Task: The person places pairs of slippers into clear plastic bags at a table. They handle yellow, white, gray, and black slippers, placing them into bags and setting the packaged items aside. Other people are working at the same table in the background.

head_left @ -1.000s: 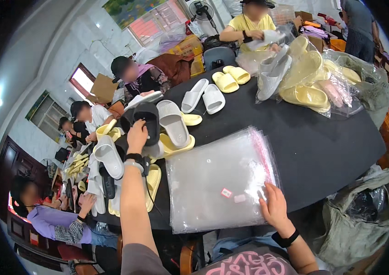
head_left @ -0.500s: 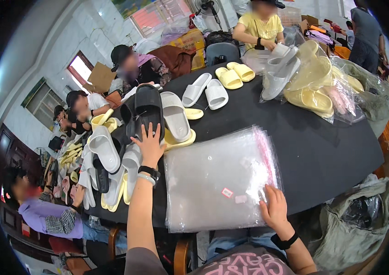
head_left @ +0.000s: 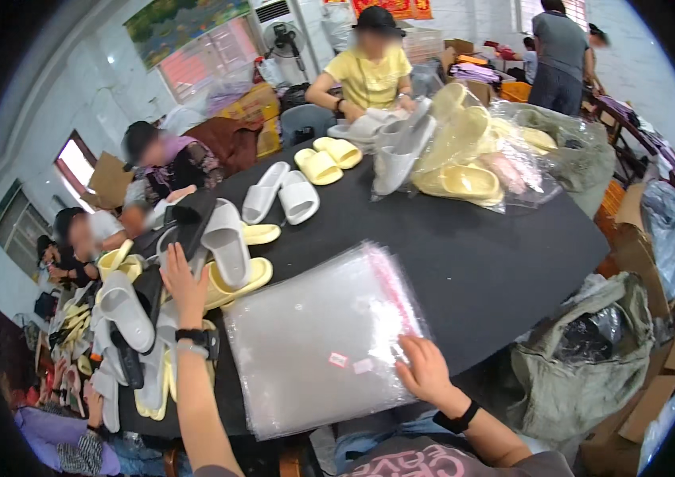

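While the left hand (head_left: 184,285) reaches into a heap of slides (head_left: 126,314) at the left of the frame, fingers spread and thumb apart, the right hand (head_left: 426,372) lies loosely, fingers nearly together, on the right edge of a stack of clear bags (head_left: 297,342) at lower centre. Neither looks clamped on anything; whether the left fingertips press on the black slide (head_left: 198,226) just beyond them cannot be told. That slide, turned broadly to the camera half a second ago, now shows as a blurred, tilted dark shape, which suggests it has been let go among the others; the bags lie flat, none lifted. Farther out on the dark table (head_left: 504,270), a grey pair (head_left: 282,196) and a yellow pair (head_left: 327,161) sit above the stack, with bagged slides (head_left: 464,163) at upper right. The view has swung since the earlier frame, setting everything farther left and leaving the person in purple (head_left: 47,441) cut off at lower left. At upper centre, a person in yellow (head_left: 369,79) now bends over grey slides (head_left: 365,127) lying lower, at the table's far edge.
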Demonstrator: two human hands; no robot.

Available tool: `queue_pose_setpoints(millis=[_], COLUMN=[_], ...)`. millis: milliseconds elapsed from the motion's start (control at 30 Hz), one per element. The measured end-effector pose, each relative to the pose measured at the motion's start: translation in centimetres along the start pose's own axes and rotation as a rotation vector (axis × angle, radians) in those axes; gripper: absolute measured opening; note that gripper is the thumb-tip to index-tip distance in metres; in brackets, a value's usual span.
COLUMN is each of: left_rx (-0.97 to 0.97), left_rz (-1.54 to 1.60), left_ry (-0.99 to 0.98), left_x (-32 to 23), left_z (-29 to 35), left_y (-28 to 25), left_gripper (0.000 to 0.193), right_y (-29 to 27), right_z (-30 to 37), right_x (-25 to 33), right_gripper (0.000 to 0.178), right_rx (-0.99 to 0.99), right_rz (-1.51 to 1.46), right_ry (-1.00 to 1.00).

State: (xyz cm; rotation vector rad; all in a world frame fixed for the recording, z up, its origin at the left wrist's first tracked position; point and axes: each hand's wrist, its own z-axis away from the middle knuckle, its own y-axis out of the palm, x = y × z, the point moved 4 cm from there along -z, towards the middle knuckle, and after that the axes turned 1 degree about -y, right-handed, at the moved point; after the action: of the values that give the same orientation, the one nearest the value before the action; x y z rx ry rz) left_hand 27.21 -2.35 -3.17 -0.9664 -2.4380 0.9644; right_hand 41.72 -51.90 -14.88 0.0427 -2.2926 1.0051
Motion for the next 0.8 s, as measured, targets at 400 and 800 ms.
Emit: queue_pose_setpoints(millis=[400,800], left_rx=[0.678,0.557], left_rz=[0.273,0.208], left_ry=[0.134,-0.005], left_x=[-13.6,-13.2], left_z=[22.1,26.1], left_y=[-11.1,-9.4], left_gripper=[0.070,0.069], right_y=[-1.3,-12.9], right_z=[-0.8,-23.0], right_x=[0.0,-16.2], right_gripper=[0.052,0.056], right_rx=[0.132,-0.279], right_rz=[-0.120,-0.545], right_ry=[-0.011,0.361])
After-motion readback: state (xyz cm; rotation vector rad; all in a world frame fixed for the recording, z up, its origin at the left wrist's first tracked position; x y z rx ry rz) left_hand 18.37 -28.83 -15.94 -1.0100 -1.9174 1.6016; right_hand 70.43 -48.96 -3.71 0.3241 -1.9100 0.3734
